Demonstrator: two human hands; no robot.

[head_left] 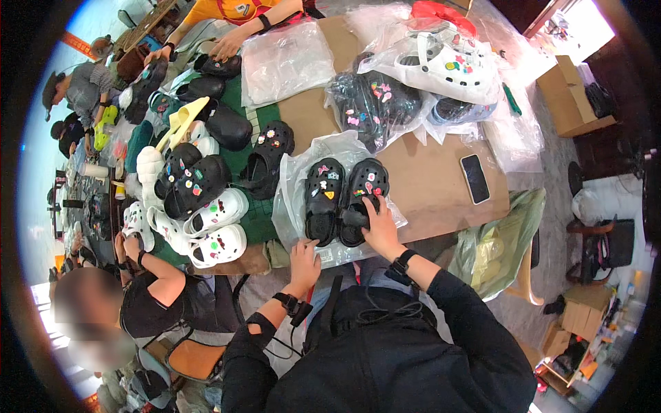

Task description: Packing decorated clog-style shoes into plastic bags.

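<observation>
Two black clogs with colourful charms lie side by side in front of me, toes pointing away, on a clear plastic bag (290, 199). At the heel of the right clog (370, 177), my right hand (380, 224) grips the side, its fingers reaching over the opening. Just below the heel of the left clog (324, 186), my left hand (303, 264) has its fingers curled at the near edge of the bag, seemingly pinching it. Another black clog with charms (269, 155) stands on the green mat to their left.
Bagged black clogs (375, 103) and a bagged white clog (447, 63) are heaped at the back right. A phone (475, 179) lies on the cardboard. Mixed shoes, including white clogs (219, 246), crowd the left. Co-workers handle shoes across the table and at left; one's hand (229, 45) is at the far side.
</observation>
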